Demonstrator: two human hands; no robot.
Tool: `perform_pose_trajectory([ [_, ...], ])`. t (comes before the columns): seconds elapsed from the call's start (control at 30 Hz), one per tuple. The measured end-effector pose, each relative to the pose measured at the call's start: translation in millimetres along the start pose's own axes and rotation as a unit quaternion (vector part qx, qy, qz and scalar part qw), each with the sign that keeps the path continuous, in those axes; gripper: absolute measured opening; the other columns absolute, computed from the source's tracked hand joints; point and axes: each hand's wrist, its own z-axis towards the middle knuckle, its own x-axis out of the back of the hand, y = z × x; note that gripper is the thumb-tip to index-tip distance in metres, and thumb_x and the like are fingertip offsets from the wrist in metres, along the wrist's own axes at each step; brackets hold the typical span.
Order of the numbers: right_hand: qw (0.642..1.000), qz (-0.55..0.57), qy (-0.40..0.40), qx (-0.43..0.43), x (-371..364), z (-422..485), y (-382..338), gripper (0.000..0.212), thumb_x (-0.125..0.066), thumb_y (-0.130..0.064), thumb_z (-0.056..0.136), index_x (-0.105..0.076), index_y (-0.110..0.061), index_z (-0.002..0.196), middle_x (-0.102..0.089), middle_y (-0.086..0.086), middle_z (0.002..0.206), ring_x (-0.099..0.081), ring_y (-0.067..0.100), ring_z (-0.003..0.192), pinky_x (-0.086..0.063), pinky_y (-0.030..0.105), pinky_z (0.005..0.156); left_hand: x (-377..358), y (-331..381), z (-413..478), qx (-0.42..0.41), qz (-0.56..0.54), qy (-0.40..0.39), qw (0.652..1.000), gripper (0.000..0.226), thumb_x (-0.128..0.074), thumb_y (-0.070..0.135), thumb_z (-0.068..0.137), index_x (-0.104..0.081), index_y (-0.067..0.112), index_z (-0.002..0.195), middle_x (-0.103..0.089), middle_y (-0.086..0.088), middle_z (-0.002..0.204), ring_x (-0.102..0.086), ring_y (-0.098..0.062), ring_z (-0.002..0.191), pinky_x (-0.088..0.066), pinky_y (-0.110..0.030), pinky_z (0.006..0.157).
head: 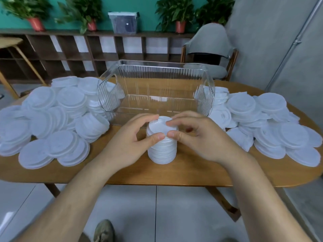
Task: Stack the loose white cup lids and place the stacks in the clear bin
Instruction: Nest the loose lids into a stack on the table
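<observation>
obstacles: left lid heap (52, 119), right lid heap (271, 123), clear bin (157, 74) | free: table front (174, 173)

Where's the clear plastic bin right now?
Head view: the clear ribbed plastic bin sits mid-table, just behind the stack of white lids gripped by the left hand and right hand, flanked by heaps of loose lids.

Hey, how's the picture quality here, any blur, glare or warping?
Head view: motion blur smears the loose lids and plants; the stack gripped by the left hand and right hand is sharper; glare streaks the clear bin; the wide lens bows the table edge.
</observation>
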Motion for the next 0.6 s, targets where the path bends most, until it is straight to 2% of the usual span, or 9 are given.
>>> perform_pose_trajectory([
  [0.23,1.0,-0.026,-0.009,-0.007,-8.0,3.5,6.0,0.029,-0.076,-0.032,0.089,-0.076,-0.021,0.116,-0.064,-0.013,0.117,-0.059,0.004,0.111,-0.047,0.015,0.089,-8.4,-15.9,-4.9,0.026,-0.013,-0.016,0.999,0.063,-0.066,0.05,0.086,-0.056,0.024,0.142,-0.055,0.02,0.139,-0.049,-0.002,0.133,-0.04,-0.03,0.113],
  [0.43,0.999,-0.039,-0.02,-0.012,-6.2,0.5,7.4,0.03,-0.077,-0.032,0.088,-0.075,-0.02,0.115,-0.063,-0.012,0.117,-0.059,0.004,0.109,-0.044,0.014,0.09,-12.2,-11.8,-7.6,0.02,0.007,-0.013,1.0,0.071,-0.063,0.065,0.085,-0.053,0.027,0.145,-0.051,0.024,0.142,-0.046,-0.001,0.136,-0.04,-0.033,0.114],
  [0.6,1.0,-0.023,0.013,0.002,1.3,-2.4,-4.0,0.034,-0.071,-0.035,0.093,-0.069,-0.025,0.125,-0.062,-0.014,0.119,-0.059,0.004,0.11,-0.042,0.011,0.088,-2.9,10.1,-2.8,-0.014,0.042,0.011,0.999,0.064,-0.061,0.055,0.088,-0.052,0.029,0.146,-0.048,0.024,0.145,-0.041,0.005,0.137,-0.035,-0.025,0.116],
])
